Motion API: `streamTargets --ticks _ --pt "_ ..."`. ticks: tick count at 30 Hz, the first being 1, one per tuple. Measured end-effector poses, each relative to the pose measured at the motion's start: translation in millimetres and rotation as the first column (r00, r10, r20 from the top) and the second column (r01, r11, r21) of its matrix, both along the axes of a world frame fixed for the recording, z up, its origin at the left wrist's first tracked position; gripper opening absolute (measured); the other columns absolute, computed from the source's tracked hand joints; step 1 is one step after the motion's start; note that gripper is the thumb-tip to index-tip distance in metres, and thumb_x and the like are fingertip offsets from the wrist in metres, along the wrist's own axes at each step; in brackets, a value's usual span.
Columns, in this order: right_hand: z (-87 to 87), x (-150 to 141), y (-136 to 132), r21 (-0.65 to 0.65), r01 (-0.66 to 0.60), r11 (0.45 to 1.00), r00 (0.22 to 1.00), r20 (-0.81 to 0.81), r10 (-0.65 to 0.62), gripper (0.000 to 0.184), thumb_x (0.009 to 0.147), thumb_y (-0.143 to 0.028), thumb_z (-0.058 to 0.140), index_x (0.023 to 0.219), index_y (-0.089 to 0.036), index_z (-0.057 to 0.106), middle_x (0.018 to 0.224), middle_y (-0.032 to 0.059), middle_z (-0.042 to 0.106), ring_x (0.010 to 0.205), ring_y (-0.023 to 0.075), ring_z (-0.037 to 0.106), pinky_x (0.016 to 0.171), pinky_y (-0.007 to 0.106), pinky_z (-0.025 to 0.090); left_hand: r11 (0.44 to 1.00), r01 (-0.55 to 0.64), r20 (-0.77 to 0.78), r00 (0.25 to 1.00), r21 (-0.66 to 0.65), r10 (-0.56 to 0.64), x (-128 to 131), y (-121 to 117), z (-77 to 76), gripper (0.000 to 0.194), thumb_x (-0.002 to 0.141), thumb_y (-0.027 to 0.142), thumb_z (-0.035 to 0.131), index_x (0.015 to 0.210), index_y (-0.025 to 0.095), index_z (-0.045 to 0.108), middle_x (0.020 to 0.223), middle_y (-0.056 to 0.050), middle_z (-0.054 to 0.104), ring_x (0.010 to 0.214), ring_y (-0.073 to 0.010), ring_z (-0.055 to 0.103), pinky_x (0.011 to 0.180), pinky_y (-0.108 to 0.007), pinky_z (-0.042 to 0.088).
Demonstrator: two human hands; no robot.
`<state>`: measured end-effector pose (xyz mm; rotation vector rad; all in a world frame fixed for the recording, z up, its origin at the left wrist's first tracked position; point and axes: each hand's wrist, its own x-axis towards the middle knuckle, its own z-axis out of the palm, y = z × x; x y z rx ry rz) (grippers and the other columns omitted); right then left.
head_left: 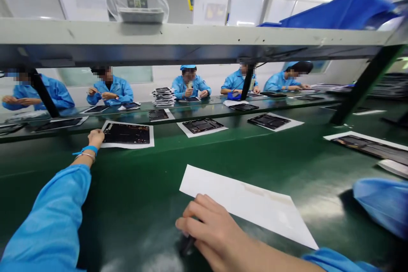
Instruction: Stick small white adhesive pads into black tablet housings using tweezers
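My left hand (96, 137) stretches far forward, closed on the left edge of a tablet (129, 133) with exposed dark insides. A white paper sheet (152, 135) lies under that tablet. Near me, my right hand (212, 229) is curled closed around a small black object (188, 244); its kind is too blurred and covered to make out. Just beyond the right hand, a blank white sheet (248, 199) lies slantwise on the green work surface (143, 195), partly hidden by the hand and forearm.
Several opened tablets, including one tablet (204, 125) and another (274, 121), lie on papers across the line. A shelf (197, 34) spans overhead on dark posts. Co-workers in blue (191, 87) sit opposite. Blue cloth (382, 204) lies at right.
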<state>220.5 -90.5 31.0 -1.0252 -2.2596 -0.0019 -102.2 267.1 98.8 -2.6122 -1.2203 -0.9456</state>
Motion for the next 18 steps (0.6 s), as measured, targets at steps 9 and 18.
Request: streamTargets --ticks 9,18 --pt "-17.1 3.1 18.8 -0.127 0.073 0.989 0.996 -0.039 -0.078 0.027 0.088 -0.001 0.047 0.101 -0.022 0.06 0.091 0.0053 0.065 0.083 0.021 0.052 0.069 0.033 0.043 0.992 -0.003 -0.132 0.991 -0.129 -0.014 72.1 -38.7 -78.1 0.047 0.103 0.046 0.044 0.129 0.012 0.062 0.14 -0.018 0.057 0.136 -0.0374 0.046 0.114 -0.057 0.035" --pt "0.9 19.6 157.4 -0.194 0.571 0.798 0.787 0.406 -0.464 0.016 0.098 -0.013 0.056 0.106 -0.02 0.068 0.107 0.0052 0.07 0.108 0.0182 0.06 0.092 0.03 0.048 0.908 0.25 -0.146 0.939 -0.337 -0.312 114.4 -119.4 -139.4 0.055 0.107 0.055 0.026 0.153 0.03 0.042 0.162 -0.007 0.035 0.151 -0.0292 0.027 0.123 -0.052 0.023"
